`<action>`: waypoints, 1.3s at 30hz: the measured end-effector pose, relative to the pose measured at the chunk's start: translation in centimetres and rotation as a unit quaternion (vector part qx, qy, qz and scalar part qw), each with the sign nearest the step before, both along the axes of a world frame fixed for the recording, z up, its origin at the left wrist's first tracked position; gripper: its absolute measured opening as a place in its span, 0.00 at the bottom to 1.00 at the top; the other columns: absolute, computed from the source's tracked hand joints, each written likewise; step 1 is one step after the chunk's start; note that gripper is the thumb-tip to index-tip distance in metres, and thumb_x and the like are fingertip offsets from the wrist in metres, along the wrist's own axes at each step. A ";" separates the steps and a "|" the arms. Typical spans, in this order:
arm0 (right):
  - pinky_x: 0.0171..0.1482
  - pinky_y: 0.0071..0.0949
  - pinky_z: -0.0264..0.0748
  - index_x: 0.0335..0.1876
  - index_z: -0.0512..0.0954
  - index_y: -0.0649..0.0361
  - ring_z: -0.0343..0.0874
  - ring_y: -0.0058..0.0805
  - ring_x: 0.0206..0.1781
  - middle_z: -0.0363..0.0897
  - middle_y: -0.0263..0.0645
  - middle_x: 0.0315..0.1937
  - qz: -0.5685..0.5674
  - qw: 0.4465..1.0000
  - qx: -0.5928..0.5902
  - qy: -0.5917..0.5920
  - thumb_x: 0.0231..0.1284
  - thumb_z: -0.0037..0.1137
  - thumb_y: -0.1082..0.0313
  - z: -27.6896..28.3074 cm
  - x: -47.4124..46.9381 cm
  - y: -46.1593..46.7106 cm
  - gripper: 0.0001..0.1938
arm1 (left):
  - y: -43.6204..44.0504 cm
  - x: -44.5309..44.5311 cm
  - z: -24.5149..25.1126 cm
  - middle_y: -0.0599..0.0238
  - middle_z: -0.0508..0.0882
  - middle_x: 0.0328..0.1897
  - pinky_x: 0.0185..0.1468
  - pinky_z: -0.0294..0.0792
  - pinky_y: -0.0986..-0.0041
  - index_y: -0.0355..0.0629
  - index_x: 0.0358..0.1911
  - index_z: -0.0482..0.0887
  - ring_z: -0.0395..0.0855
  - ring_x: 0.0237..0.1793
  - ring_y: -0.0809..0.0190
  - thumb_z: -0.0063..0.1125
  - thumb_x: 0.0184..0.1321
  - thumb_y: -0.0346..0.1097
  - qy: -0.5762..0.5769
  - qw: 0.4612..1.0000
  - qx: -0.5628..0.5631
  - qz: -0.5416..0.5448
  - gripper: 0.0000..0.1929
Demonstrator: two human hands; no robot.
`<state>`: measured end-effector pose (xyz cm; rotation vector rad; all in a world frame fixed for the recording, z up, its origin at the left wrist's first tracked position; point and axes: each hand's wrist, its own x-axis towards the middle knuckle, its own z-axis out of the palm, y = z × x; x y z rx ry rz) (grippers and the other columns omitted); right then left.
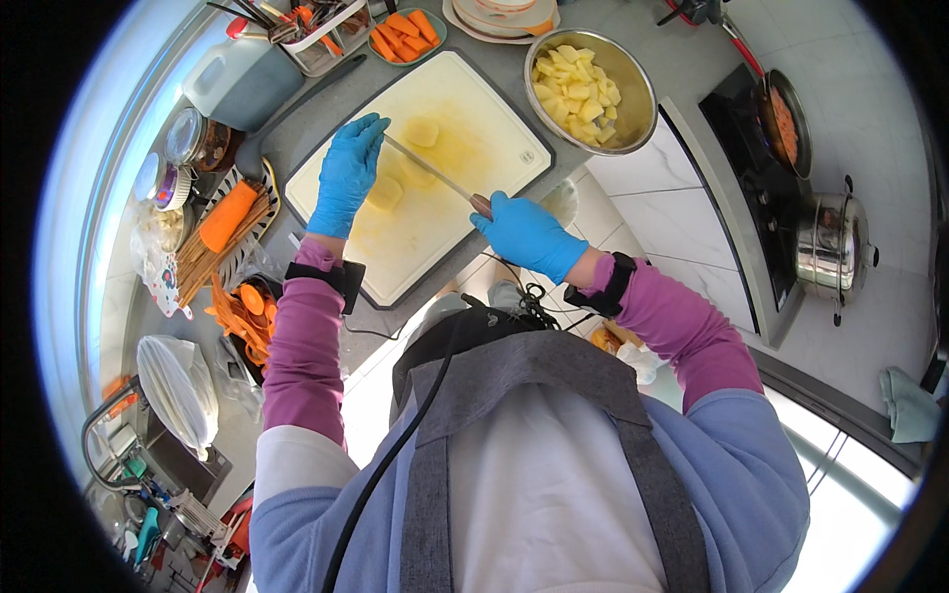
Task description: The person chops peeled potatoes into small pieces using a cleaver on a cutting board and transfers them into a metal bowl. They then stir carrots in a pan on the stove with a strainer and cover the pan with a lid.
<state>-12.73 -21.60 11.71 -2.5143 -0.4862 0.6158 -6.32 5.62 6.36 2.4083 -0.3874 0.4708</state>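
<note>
My right hand (528, 233), in a blue glove, is closed around the handle of a kitchen knife (434, 170). The blade runs up and left across a white cutting board (445, 244) with yellow stains. My left hand (352, 167), also gloved, has its fingertips at the far end of the blade; whether they pinch it I cannot tell. Potato pieces lie on the board: one piece (421, 132) beyond the blade, another (384, 194) beside my left hand, and one partly under the blade.
A steel bowl of cut potatoes (641, 111) stands right of the board, a dish of carrot pieces (406, 35) behind it. At left are jars, a carrot (228, 216) on bamboo sticks and carrot peelings (241, 315). A pan (786, 122) and a steel pot (832, 244) are at right.
</note>
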 end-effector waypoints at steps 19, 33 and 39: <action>0.37 0.49 0.74 0.39 0.71 0.68 0.78 0.58 0.33 0.78 0.59 0.26 -0.052 0.998 0.042 -0.005 0.63 0.45 0.48 -3.8 1.1 0.4 0.23 | -0.3 1.7 0.5 0.51 0.79 0.53 0.56 0.70 0.65 0.43 0.49 0.81 0.77 0.52 0.47 0.51 0.62 0.29 -0.011 1.000 -0.003 0.014 0.13; 0.37 0.47 0.74 0.38 0.72 0.68 0.78 0.58 0.36 0.77 0.59 0.29 0.031 0.999 0.037 0.003 0.64 0.46 0.48 -2.1 -1.4 3.2 0.24 | 3.5 -2.9 2.0 0.50 0.81 0.50 0.54 0.71 0.66 0.43 0.47 0.83 0.79 0.49 0.48 0.53 0.62 0.30 -0.041 0.998 0.003 0.048 0.11; 0.36 0.46 0.76 0.43 0.73 0.64 0.78 0.55 0.33 0.76 0.57 0.31 0.101 0.994 0.013 -0.039 0.67 0.44 0.52 -3.4 -1.7 3.6 0.19 | 4.3 -3.6 1.0 0.50 0.81 0.50 0.54 0.71 0.66 0.42 0.47 0.82 0.79 0.49 0.48 0.53 0.61 0.29 -0.033 0.998 0.010 0.058 0.11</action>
